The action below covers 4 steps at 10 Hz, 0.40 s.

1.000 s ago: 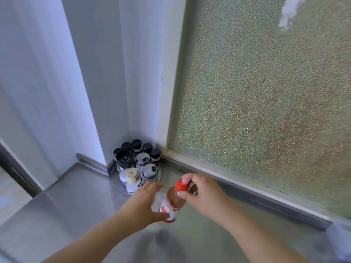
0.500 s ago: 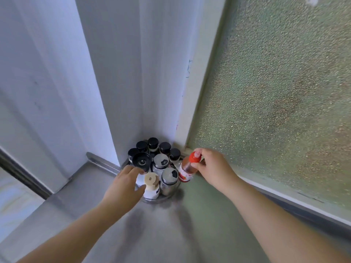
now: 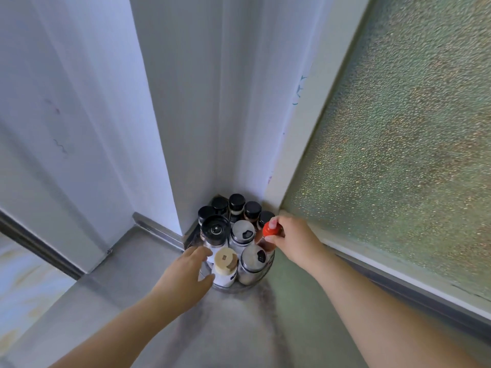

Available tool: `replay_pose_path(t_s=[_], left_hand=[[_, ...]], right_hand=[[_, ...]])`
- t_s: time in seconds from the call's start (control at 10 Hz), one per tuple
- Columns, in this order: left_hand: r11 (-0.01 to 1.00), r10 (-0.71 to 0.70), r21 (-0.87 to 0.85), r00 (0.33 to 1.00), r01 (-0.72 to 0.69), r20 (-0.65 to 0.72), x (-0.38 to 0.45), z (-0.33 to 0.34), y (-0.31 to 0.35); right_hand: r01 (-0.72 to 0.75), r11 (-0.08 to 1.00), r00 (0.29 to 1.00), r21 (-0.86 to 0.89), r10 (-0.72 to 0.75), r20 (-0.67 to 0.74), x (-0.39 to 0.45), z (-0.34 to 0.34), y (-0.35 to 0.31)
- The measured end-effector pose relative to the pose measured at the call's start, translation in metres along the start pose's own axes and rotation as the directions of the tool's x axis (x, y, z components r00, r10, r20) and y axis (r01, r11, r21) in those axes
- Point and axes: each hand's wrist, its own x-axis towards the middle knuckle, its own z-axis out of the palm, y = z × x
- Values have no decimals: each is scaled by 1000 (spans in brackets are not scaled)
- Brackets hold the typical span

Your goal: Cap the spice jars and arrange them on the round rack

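Note:
The round rack (image 3: 263, 277) stands in the corner of a steel counter, filled with several capped spice jars. My right hand (image 3: 295, 241) grips the red-capped jar (image 3: 269, 231) by its top at the rack's right side, among the others. My left hand (image 3: 186, 277) is open, fingers spread against the rack's left front rim, beside a white jar with a beige cap (image 3: 225, 266). Also on the rack are a tall black-capped grinder (image 3: 215, 229) and two silver-lidded shakers (image 3: 242, 233). Small black-capped jars (image 3: 236, 201) fill the back.
White wall panels (image 3: 186, 102) close the corner behind the rack. A frosted window (image 3: 398, 142) with a white frame runs along the right. The steel counter (image 3: 225, 328) stretches toward me; its left edge drops off at a dark strip (image 3: 39, 248).
My right hand carried the red-capped jar from over the counter to the rack's right side and lowered it among the jars. My left hand let go of it and moved to the rack's left rim.

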Motion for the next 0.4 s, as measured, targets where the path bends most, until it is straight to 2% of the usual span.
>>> replay_pose_path(t_s=[0.2, 0.4], left_hand=[[1000, 25, -10, 999, -25, -39, 3, 1, 5], [999, 36, -31, 995, -39, -96, -1, 2, 13]], right_hand=[[-3, 1000, 1000, -12, 2, -12, 1, 6, 1], [5, 999, 1000, 51, -4, -17, -14, 9, 19]])
